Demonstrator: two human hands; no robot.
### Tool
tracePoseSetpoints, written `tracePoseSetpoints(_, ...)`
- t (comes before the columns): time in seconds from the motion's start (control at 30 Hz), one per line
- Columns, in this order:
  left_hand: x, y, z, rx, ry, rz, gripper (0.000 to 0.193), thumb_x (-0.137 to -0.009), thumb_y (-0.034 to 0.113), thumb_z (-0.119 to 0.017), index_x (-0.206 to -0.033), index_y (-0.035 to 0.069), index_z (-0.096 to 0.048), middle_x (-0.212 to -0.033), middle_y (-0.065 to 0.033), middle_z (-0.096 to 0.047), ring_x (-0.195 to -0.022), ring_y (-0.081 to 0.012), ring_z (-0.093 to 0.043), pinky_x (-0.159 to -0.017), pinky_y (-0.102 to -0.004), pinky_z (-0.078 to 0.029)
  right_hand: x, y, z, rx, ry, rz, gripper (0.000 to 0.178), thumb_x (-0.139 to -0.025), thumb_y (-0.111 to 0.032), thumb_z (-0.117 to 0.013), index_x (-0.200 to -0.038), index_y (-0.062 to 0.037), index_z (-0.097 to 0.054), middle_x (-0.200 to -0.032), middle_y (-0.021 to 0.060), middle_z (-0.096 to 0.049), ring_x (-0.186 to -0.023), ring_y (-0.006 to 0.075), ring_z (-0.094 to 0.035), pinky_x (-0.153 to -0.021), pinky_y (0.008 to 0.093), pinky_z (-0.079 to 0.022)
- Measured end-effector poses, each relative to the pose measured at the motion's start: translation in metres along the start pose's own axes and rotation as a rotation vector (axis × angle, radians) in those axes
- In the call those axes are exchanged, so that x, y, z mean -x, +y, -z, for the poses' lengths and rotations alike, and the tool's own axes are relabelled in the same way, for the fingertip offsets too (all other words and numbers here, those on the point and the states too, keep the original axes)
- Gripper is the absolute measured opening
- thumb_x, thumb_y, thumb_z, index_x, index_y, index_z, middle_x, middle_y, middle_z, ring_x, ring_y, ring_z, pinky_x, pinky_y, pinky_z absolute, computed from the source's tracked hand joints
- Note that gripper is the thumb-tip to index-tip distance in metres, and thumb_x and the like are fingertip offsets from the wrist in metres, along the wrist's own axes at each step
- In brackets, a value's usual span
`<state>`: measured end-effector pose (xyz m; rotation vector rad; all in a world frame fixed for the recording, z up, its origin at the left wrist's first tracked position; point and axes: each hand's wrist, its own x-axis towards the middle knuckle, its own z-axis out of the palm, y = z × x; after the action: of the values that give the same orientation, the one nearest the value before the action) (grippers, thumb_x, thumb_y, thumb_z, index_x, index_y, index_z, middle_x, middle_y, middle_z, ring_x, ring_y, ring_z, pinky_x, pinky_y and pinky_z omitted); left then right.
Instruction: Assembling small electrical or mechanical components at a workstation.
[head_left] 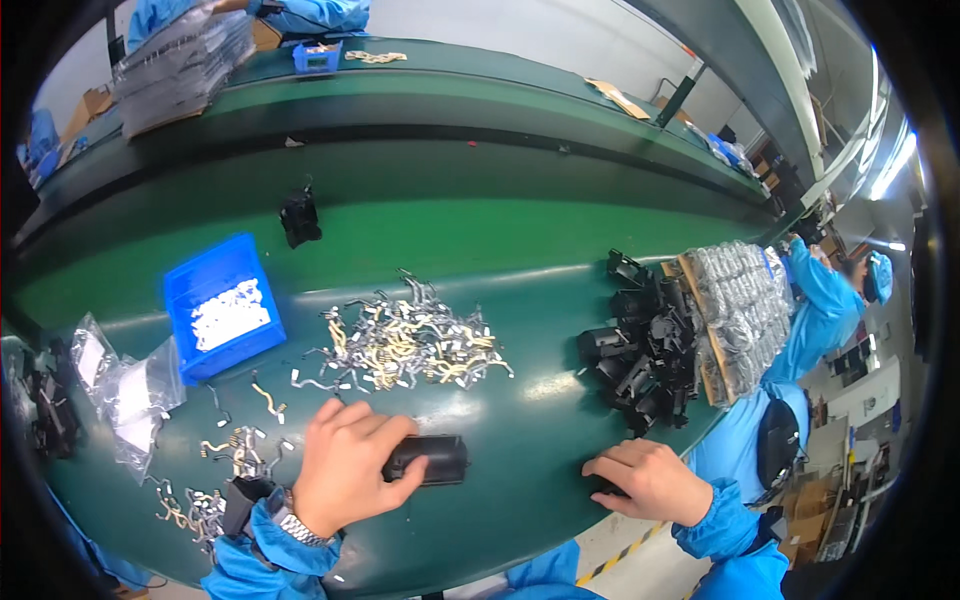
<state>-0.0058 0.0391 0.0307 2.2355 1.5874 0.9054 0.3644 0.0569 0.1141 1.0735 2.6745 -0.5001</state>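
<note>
My left hand (350,465) is closed round one end of a black plastic housing (443,460), which lies on the green table near its front edge. Fingers rest over the top of the housing and the thumb presses its near side. Further right, my right hand (645,482) is curled at the table's edge. A bit of something dark (606,487) shows under its fingers, mostly hidden. Beyond my left hand spreads a heap of short grey and cream wire leads with white connectors (405,340). Smaller clusters of leads (240,452) lie left of that hand.
A blue bin (178,320) of small white parts stands at the left, beside clear plastic bags (135,400). Black housings (645,345) are piled at the right, against a stack of bagged parts (745,310). A single black part (300,217) sits farther back. Co-workers in blue are nearby.
</note>
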Motion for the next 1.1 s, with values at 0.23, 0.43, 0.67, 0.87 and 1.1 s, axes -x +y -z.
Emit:
tracePoseSetpoints(0.23, -0.001, 0.001, 0.004, -0.041, -0.034, 0.024, 0.026, -0.073, 0.032, -0.087, -0.086, 0.018, -0.07, -0.062, 0.0067, -0.059, -0.067, -0.0168, -0.058, -0.072, -0.0358, -0.038, -0.091, -0.027, -0.01, -0.504, 0.109, 0.33, 0.028, -0.089, -0.012, -0.077, -0.113, -0.0056, -0.063, -0.108, 0.0083, -0.066, -0.094, 0.0344, -0.069, -0.08, 0.045, -0.058)
tracePoseSetpoints(0.43, -0.001, -0.003, 0.012, -0.084, 0.026, 0.122, 0.027, -0.072, 0.031, -0.087, -0.085, 0.016, -0.068, -0.063, 0.0039, -0.061, -0.067, -0.0196, -0.059, -0.072, -0.0373, -0.041, -0.143, -0.022, 0.004, -0.528, 0.042, 0.619, 0.037, -0.086, -0.019, -0.085, -0.115, -0.0056, -0.067, -0.112, 0.0081, -0.068, -0.094, 0.0333, -0.07, -0.082, 0.0426, -0.059)
tracePoseSetpoints(0.67, 0.001, -0.014, 0.016, -0.136, 0.057, 0.077, 0.031, -0.074, 0.038, -0.085, -0.086, 0.015, -0.067, -0.071, 0.0005, -0.066, -0.071, -0.0236, -0.064, -0.073, -0.0389, -0.042, -0.104, -0.038, 0.018, -0.28, 0.333, 0.227, 0.076, -0.068, -0.044, -0.099, -0.129, -0.0098, -0.069, -0.129, 0.0104, -0.067, -0.114, 0.0327, -0.067, -0.096, 0.0419, -0.057)
tracePoseSetpoints(0.87, 0.002, -0.006, 0.026, -0.225, -0.044, 0.075, 0.036, -0.074, 0.045, -0.085, -0.085, 0.016, -0.066, -0.078, -0.0005, -0.065, -0.079, -0.0229, -0.064, -0.083, -0.0421, -0.038, -0.116, -0.032, -0.019, -0.43, 0.233, 0.302, 0.073, -0.076, -0.035, -0.095, -0.137, -0.0129, -0.064, -0.131, 0.011, -0.065, -0.117, 0.0353, -0.064, -0.101, 0.0438, -0.054)
tracePoseSetpoints(1.1, 0.007, -0.006, 0.026, -0.299, -0.117, 0.008, 0.047, -0.072, 0.059, -0.081, -0.077, 0.015, -0.064, -0.076, -0.001, -0.061, -0.078, -0.0228, -0.06, -0.081, -0.0448, -0.034, -0.157, -0.007, 0.014, -0.409, 0.605, 0.177, 0.048, -0.076, -0.029, -0.092, -0.115, -0.0089, -0.073, -0.121, 0.01, -0.068, -0.112, 0.0343, -0.063, -0.097, 0.0431, -0.052)
